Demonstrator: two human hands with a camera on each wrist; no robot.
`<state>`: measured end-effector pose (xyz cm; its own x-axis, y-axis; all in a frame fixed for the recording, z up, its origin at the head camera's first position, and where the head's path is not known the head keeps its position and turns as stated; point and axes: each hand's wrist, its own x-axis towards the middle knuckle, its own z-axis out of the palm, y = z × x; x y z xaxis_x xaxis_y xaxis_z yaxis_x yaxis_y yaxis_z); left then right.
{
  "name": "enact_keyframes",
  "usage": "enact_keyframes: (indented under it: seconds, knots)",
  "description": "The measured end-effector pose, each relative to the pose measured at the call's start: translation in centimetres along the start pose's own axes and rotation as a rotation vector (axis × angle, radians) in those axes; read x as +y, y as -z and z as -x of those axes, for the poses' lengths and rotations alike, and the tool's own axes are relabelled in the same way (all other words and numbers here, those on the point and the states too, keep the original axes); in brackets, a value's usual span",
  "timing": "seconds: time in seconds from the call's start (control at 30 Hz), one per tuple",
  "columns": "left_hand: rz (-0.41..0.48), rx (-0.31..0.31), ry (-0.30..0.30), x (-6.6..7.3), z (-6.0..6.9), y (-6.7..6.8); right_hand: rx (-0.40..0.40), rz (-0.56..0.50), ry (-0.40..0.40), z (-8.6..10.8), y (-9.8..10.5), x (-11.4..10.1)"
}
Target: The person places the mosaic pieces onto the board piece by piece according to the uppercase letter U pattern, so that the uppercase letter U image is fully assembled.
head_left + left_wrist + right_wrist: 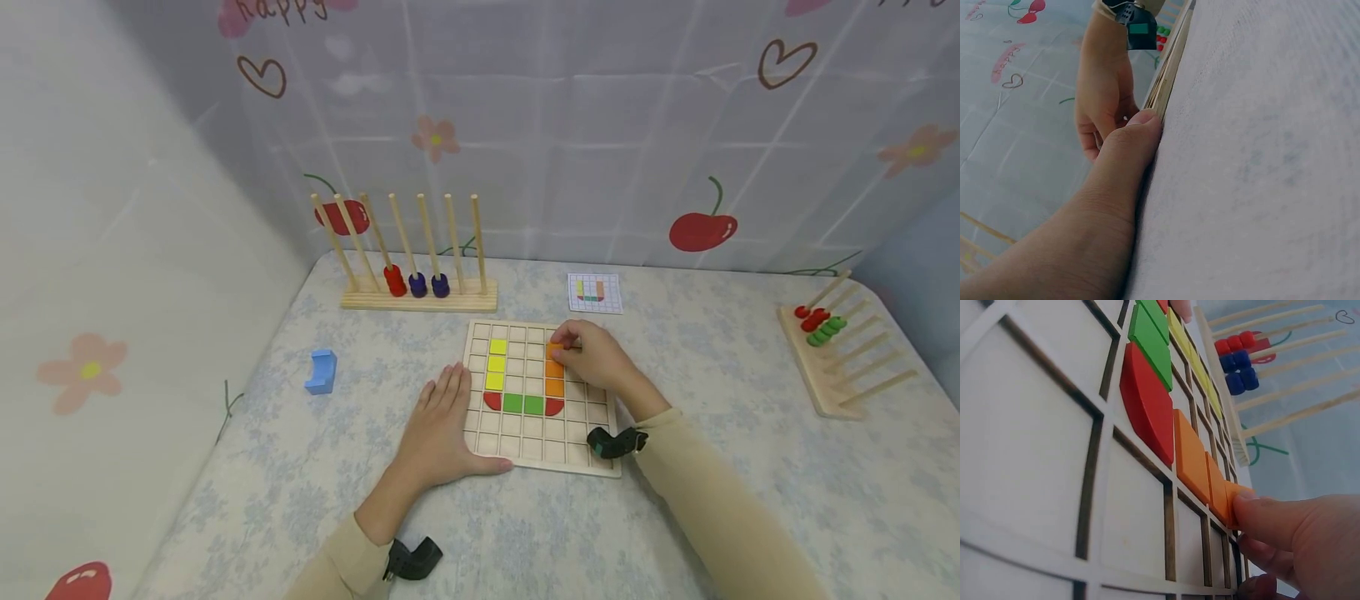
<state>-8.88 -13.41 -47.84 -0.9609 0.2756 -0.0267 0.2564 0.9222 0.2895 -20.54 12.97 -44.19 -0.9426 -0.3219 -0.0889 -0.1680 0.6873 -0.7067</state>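
A wooden grid board (pixel 528 446) lies flat on the table. My left hand (pixel 442 429) steadies it, straight fingers along the left edge and thumb on the near edge. My right hand (pixel 600 358) pinches an orange square tile (pixel 1231 499) between thumb and fingers at the far end of an orange column. Below it sit two more orange tiles (pixel 1190 456). A yellow column (pixel 496 363) stands on the left. Green squares (pixel 522 404) join the columns along the bottom, with a rounded red corner piece (pixel 554 407) at each end.
A pattern card (pixel 595 293) showing a similar coloured shape lies behind the board. A bead rack (pixel 420 300) with upright pegs stands back left, and another bead rack (pixel 832 392) is at the right. A blue block (pixel 322 372) lies to the left.
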Motion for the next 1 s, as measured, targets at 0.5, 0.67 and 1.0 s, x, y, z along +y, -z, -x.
enact_keyframes:
  seconds: [0.5,0.67,1.0]
  knots:
    - [0.007,-0.007,0.001,-0.2,-0.3,-0.3,0.028,0.045,0.01,0.5,-0.3,0.2]
    - [0.01,0.001,-0.002,-0.3,-0.4,-0.4,0.034,0.056,0.028,1.0,-0.1,0.2]
    - [0.009,-0.004,0.001,-0.3,-0.4,-0.3,0.06,0.03,0.06,3.2,0.3,-0.1]
